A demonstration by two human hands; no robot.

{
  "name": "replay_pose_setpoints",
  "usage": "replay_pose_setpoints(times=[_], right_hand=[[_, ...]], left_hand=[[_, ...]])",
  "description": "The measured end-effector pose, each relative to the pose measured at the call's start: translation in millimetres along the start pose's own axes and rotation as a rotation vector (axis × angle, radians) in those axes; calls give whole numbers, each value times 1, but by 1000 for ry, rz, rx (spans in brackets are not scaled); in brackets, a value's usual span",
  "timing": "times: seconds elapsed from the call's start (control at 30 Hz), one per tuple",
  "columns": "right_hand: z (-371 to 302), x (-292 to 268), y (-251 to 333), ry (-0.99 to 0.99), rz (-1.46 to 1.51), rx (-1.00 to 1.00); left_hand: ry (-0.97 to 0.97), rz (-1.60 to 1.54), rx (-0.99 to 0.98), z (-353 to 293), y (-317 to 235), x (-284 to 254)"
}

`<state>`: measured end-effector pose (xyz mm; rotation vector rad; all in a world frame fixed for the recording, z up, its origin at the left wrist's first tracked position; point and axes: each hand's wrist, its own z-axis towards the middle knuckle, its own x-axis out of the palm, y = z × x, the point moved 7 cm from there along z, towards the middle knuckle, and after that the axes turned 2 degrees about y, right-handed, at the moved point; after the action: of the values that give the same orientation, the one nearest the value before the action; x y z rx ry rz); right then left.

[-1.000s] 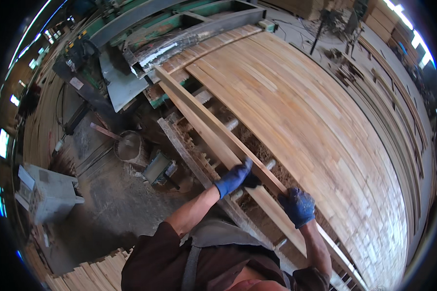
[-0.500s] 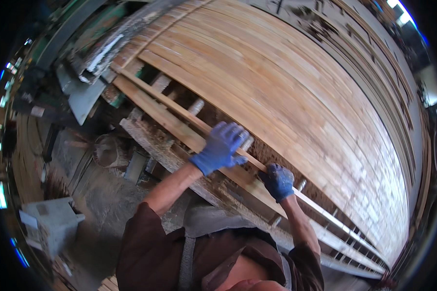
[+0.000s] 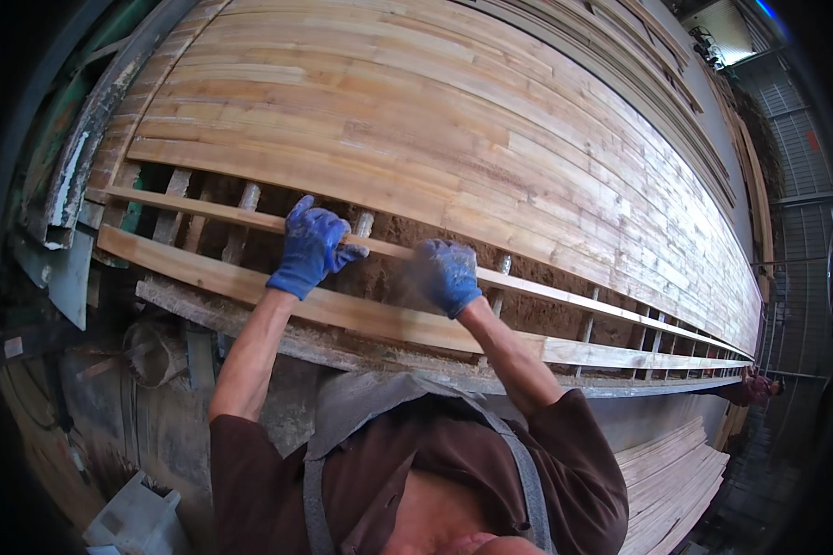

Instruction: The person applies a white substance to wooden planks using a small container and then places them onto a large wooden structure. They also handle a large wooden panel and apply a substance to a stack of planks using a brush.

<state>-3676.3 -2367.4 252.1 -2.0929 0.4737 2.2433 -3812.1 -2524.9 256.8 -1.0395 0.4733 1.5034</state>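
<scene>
Both my hands wear blue work gloves and grip one long, narrow wood strip point(image 3: 213, 212), which runs left to right over a gap in a slatted bench. My left hand point(image 3: 307, 248) is closed over the strip, thumb along the near side. To its right, my right hand point(image 3: 449, 277) is closed on the same strip, slightly smeared by motion. Beyond the gap lies a wide panel of many joined wood strips point(image 3: 416, 139). Nearer to me than the held strip, a broader wood board point(image 3: 370, 319) lies parallel to it.
Metal crossbars point(image 3: 249, 208) span the gap over brown sawdust. A worn metal rail point(image 3: 93, 120) borders the bench's left end. Stacked boards point(image 3: 671, 476) lie at lower right, and a grey box point(image 3: 139, 513) stands on the floor at lower left. A person point(image 3: 759, 387) appears far right.
My view has turned, so the bench lies more level across it. My left hand, spread over the strip before, has now closed round it. The right hand stays closed on it.
</scene>
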Motion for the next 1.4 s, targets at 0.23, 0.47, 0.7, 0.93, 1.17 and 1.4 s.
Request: replay_pose_setpoints(times=[0.23,0.47,0.7,0.93,1.17,1.4], right_hand=[[-17,-8,16,40,172,-57],[-10,13,-21,81,202,30],[-14,-15,-6,-59,160,-42],[-22,10,13,-95,318,53],[-13,19,20,-91,244,109],[-22,5,25,-156,109,15]], left_hand=[[118,76,-86,-16,-3,-23],[-237,89,-259,-58,-49,-119],[-152,-33,-300,-140,-49,-123],[160,104,44,-25,-68,-72],[866,-174,-135,17,42,44],[1156,-194,-328,22,48,55]])
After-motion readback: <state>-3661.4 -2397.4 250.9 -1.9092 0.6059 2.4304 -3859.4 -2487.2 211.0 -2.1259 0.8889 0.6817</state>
